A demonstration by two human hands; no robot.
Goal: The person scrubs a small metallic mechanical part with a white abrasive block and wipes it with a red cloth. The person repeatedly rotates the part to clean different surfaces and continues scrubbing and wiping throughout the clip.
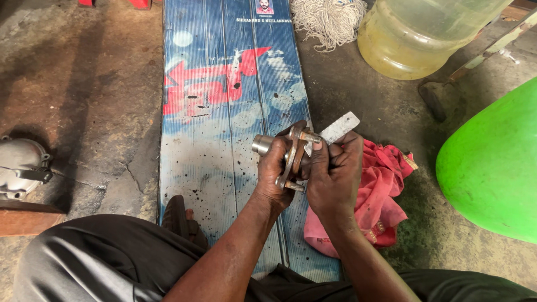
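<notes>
1. Left hand (274, 173) is wrapped tight around a rusty flanged metal part (291, 159); its short steel tube (261, 144) pokes out to the left past the thumb.
2. Right hand (334, 176) is closed too, grip pinching a flat metal blade (339, 127) whose pale end juts up and to the right, and pressing against the flange's face.
3. So the part sits right between both grips, held up off the floor, above the printed blue board (224, 112).
4. Risk, as I judge it: two bolts (309, 136) stick out of the flange, one top, one bottom. If the blade skids off the rusty face, the knuckles could catch a bolt end.
5. Greasy fingers could also let the part twist and drop onto the board.
6. Further out: red cloth (386, 196) just under the right wrist, a yellowish plastic jug (414, 39) beyond, a green plastic shape (492, 168) at right, a grey engine cover (19, 165) far left.
</notes>
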